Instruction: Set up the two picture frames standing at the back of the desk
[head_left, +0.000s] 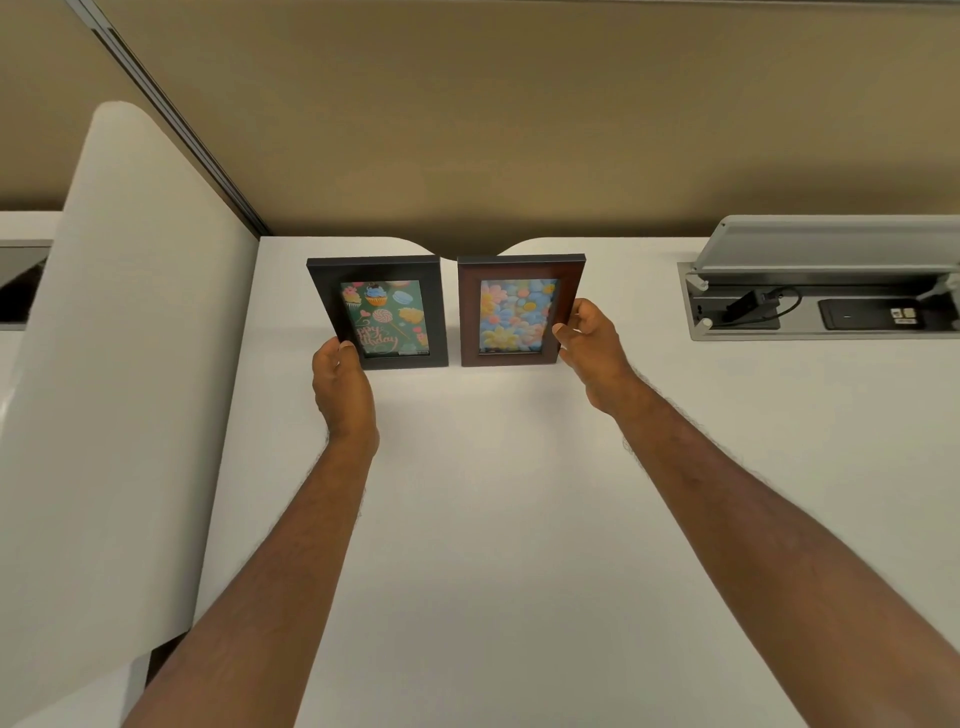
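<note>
Two picture frames stand upright side by side at the back of the white desk (493, 519). The black frame (379, 312), on the left, shows a green birthday card with cupcakes and leans slightly left. The brown frame (519, 310), on the right, shows pastel flowers. My left hand (343, 387) grips the black frame's lower left corner, thumb on its front. My right hand (589, 348) holds the brown frame's right edge, thumb on the front and fingers behind it. A narrow gap separates the two frames.
A tan partition wall (519, 130) rises just behind the frames. A white curved divider (119, 364) borders the desk on the left. At the back right an open cable tray (821, 306) with a raised grey lid holds a black adapter and cord.
</note>
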